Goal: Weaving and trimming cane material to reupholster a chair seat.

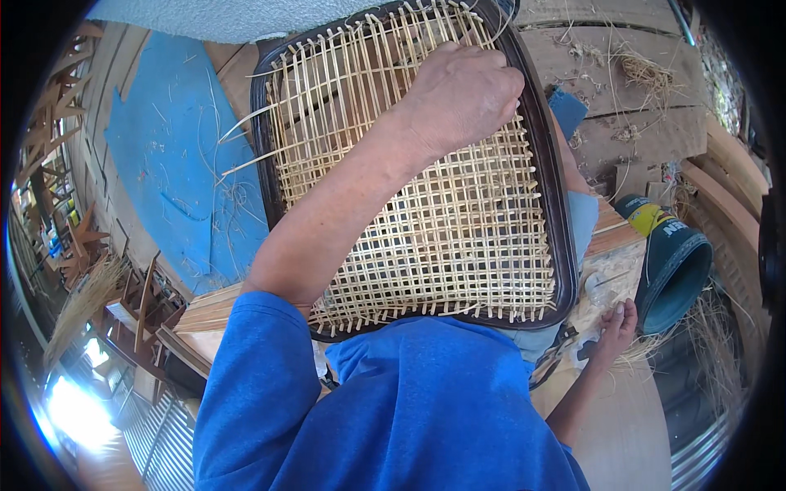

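Observation:
A dark brown, rounded frame [563, 274] lies across my lap, filled with a pale cane weave [446, 245]. The near part is a tight square grid; at the far side long strands run mostly one way, with wider gaps. Loose cane ends [246, 166] stick out past the left rim. My left hand [468, 92] reaches across the weave and is closed at its far right part, by the rim; its fingertips and whatever they grip are hidden. Off the frame at the right, my right hand [616, 329] has its thumb and fingers apart, with nothing seen in it, beside a dark green bucket [667, 266].
The bucket lies tipped with its mouth toward me. Blue sheeting [176, 164] covers boards at the left. Cane scraps [647, 72] are scattered over the planks [565, 61] at the far right. A bundle of thin fibres [86, 303] and wooden pieces stand at the left.

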`<state>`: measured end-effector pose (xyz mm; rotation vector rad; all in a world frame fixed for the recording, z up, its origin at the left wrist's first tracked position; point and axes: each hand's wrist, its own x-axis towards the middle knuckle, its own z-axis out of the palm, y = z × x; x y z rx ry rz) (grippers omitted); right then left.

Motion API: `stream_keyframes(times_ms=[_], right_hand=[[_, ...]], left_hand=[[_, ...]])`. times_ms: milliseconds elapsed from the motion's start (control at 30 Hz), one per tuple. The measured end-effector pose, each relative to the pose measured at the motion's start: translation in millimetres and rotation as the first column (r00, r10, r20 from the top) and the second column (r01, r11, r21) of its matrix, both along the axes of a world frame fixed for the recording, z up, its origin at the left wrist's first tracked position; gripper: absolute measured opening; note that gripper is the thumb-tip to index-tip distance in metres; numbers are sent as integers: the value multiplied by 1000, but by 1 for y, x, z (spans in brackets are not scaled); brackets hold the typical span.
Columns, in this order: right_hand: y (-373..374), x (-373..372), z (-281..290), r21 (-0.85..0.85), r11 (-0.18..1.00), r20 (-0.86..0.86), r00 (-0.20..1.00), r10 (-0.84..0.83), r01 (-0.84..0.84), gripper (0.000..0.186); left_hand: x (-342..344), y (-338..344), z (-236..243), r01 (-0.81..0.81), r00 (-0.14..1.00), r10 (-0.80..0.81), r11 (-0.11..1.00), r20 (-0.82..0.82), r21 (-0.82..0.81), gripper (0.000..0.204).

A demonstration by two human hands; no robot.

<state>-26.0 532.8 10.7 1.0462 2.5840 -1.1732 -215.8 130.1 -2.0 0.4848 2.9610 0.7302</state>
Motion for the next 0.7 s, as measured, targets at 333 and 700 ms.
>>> stream_keyframes(times_ms=[333,700], right_hand=[[-1,-4,6,-2,1000,-20,1000,1,-1,29],[-131,-111,33,-80,923,-335,883,330,-375,21]], left_hand=[[-1,6,-1,3,999,-2,1000,32,-28,9],[7,12,5,-94,992,79,983,101,156,26]])
